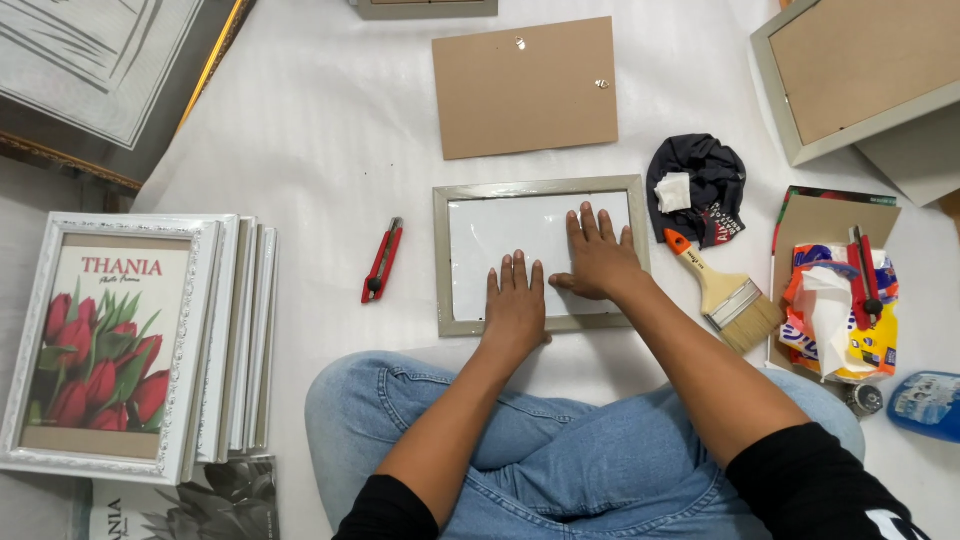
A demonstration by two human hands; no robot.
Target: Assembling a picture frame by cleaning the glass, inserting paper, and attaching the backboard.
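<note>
Left hand and right hand both flat, fingers spread, palms down on white sheet inside grey picture frame, gripping nothing. Frame lies on white-covered floor before crossed legs. Red utility knife left of frame; paintbrush right; brown backing board beyond.

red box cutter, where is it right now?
In the head view the red box cutter lies on the white sheet, just left of the grey picture frame that both hands press on, and right of the stack of white frames.
</note>
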